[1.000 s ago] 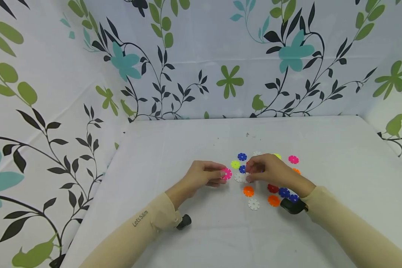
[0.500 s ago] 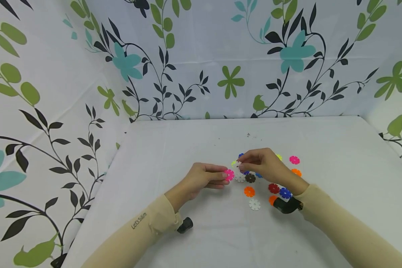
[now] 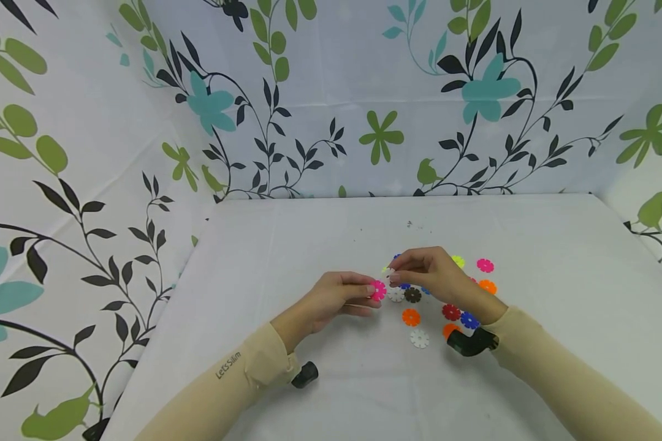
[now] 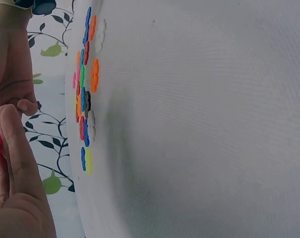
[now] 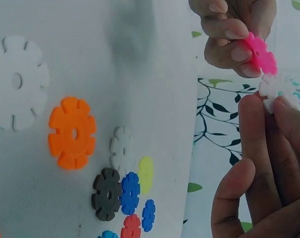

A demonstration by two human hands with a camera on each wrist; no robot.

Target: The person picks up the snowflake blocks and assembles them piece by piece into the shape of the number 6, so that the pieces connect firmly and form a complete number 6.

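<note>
My left hand (image 3: 339, 297) pinches a pink notched disc (image 3: 379, 290) between thumb and fingers, above the table. Facing it, my right hand (image 3: 438, 275) pinches a white notched disc (image 5: 278, 93). In the right wrist view the pink disc's lower edge meets or nearly meets the white disc's top edge; whether their slots engage I cannot tell. Below the hands lie a white disc (image 3: 395, 294), a dark brown disc (image 3: 412, 295) and an orange disc (image 3: 410, 316). The right hand hides part of the pile in the head view.
Several more notched discs lie flat around the right forearm, among them a red disc (image 3: 451, 312), a blue disc (image 3: 470, 320) and a pink disc (image 3: 485, 265). A single white disc (image 3: 419, 338) lies nearest the front. A patterned cloth (image 3: 309, 92) hangs behind the white table (image 3: 287, 233).
The right hand has picked up the white disc from the pile and brought it left, up to the pink disc. The brown disc has come into view. The left hand has barely moved.
</note>
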